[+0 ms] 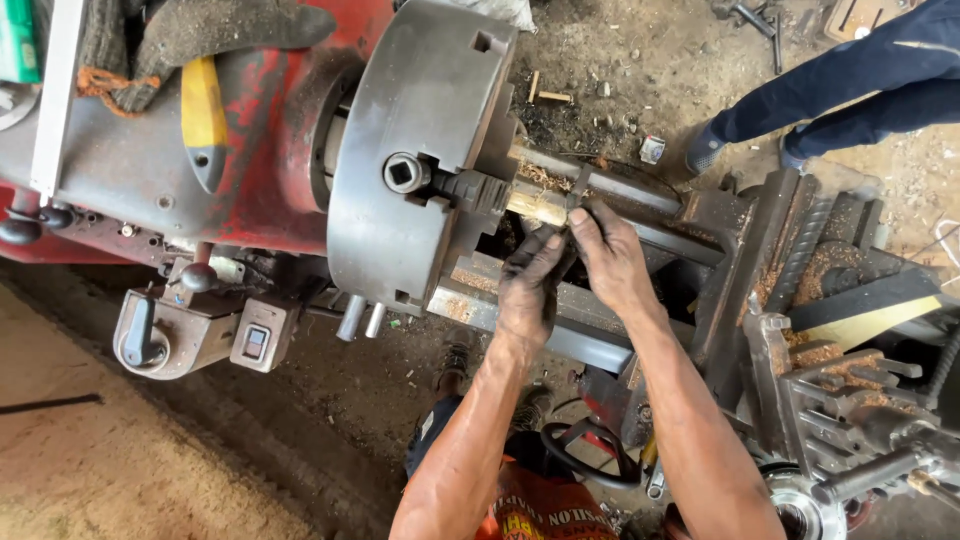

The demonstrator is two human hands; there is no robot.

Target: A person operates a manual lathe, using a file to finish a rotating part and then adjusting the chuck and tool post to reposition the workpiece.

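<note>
At the chuck (420, 150), both hands' fingers (583, 215) pinch the brass workpiece (537, 206).

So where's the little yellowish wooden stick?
In the head view's centre, the short pale wooden rod sticks out of the big grey round metal chuck, with both grimy hands at its free end.

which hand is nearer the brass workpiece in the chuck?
Right. The right hand has its fingertips at the free end of the brass workpiece, apparently touching it. The left hand sits just below the piece, fingers curled up toward it, slightly farther off.
</note>
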